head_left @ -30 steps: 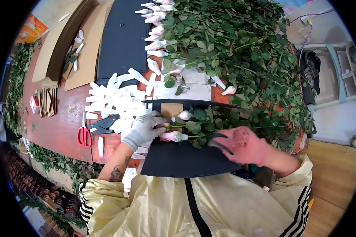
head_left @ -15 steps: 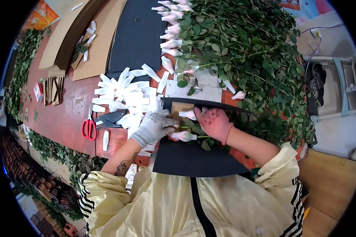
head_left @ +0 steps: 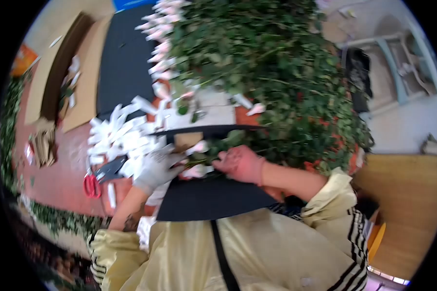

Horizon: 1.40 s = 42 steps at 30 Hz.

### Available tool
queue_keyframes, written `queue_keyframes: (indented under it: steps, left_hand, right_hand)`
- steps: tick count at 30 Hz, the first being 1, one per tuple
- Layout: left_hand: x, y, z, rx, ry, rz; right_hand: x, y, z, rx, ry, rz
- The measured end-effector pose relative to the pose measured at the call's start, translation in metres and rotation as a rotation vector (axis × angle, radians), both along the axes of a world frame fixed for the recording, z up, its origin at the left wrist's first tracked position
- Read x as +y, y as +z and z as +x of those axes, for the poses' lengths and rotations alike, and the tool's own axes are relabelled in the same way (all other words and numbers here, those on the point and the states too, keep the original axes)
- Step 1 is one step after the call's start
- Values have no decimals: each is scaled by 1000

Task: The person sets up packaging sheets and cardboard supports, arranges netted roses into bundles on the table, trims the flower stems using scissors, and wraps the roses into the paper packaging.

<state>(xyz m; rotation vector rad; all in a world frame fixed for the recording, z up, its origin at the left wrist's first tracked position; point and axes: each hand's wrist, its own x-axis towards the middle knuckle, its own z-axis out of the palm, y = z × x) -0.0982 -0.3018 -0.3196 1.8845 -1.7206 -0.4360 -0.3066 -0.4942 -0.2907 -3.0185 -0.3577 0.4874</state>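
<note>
A reddish-brown worktop (head_left: 63, 189) spreads beneath everything, and across its far right side lies a broad heap of green leafy stems (head_left: 257, 58). Pale pink, white-wrapped flower heads (head_left: 162, 48) line the heap's left edge. Left of them lie flat black rectangular sheets (head_left: 126, 63), then a flat brown cardboard sheet (head_left: 90, 87).

Nearest the person's body, a wide black sheet (head_left: 213, 199) slopes toward the pale yellow jacket (head_left: 189, 252), its far edge showing as a dark strip beyond the hands. A loose pile of white tube-like pieces (head_left: 116, 131) sits to the left.

The right hand (head_left: 240, 166), in a pink glove, is curled low over the stems just right of two pink-and-white buds; blur hides whether its fingers close on one. The left hand (head_left: 156, 167), in a pale grey-white glove, has bent fingers reaching to the left of those buds; whether they pinch anything cannot be told.

Red-handled scissors (head_left: 92, 186) lie left of the left hand. A small brown cardboard piece (head_left: 188, 140) shows beyond the buds. The upper bud (head_left: 197, 147) and lower bud (head_left: 195, 171) lie between the hands, over the black sheet.
</note>
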Motion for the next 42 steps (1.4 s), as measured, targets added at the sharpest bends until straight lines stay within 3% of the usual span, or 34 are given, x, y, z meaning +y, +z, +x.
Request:
queue_keyframes:
  steps: [1, 2, 5, 6, 8, 9, 10, 11, 12, 14, 16, 18, 19, 21, 23, 27, 29, 30, 31, 32, 35, 38, 42]
  left_hand:
    - [-2, 6, -2, 13, 13, 45]
    - [-1, 7, -1, 26, 25, 162]
    - [-8, 21, -4, 72, 30, 229]
    - [-7, 19, -4, 41, 13, 208]
    - [-5, 18, -5, 14, -1, 195]
    - [-7, 19, -4, 44, 3, 228]
    - [-9, 21, -3, 71, 6, 258]
    - [-9, 24, -4, 34, 7, 281]
    - [-10, 25, -4, 33, 3, 276]
    - [-11, 25, -4, 1, -19, 263]
    - [-9, 24, -5, 8, -19, 235]
    - [-10, 22, -4, 7, -12, 203]
    - [-9, 21, -5, 19, -8, 191]
    - [-7, 16, -5, 10, -6, 125]
    - [0, 6, -7, 9, 47, 67]
    - [6, 16, -12, -13, 61, 132]
    - [7, 11, -15, -23, 84, 110]
    - [7, 13, -17, -55, 108, 147]
    - [9, 15, -17, -83, 134, 185]
    - [10, 6, -18, -12, 112, 109]
    - [11, 14, -19, -61, 150, 196]
    - [12, 16, -18, -87, 165, 151]
    - [10, 12, -18, -64, 152, 198]
  right_hand:
    - [5, 37, 10, 77, -56, -52]
    - [2, 53, -4, -74, -62, -71]
    - [-12, 108, -28, -127, -240, -83]
    - [-23, 125, -39, -376, -375, -27]
    - [-52, 173, -66, -737, -501, -282]
    - [-75, 198, -87, -837, -488, -604]
    - [-102, 210, -120, -858, -984, -330]
    - [-123, 237, -137, -962, -1115, -529]
    - [-143, 265, -156, -1042, -1137, -515]
    - [-168, 309, -193, -1204, -1135, -884]
    - [-161, 347, -210, -1347, -1205, -938]
    - [-141, 364, -205, -1490, -985, -726]
    - [-121, 360, -184, -1476, -906, -459]
    - [-107, 335, -176, -1127, -591, -681]
    - [-51, 280, -108, -864, -754, 278]
    - [9, 177, -32, -275, -56, -285]
    - [11, 114, -2, -193, 153, -432]
    - [3, 74, 5, -353, 241, -468]
    - [4, 59, 22, -238, 59, -224]
    - [3, 43, 31, -240, 77, -225]
    - [1, 30, 59, 96, -208, -99]
    - [0, 12, 57, -54, -325, -89]
    - [1, 3, 58, -105, -217, -132]
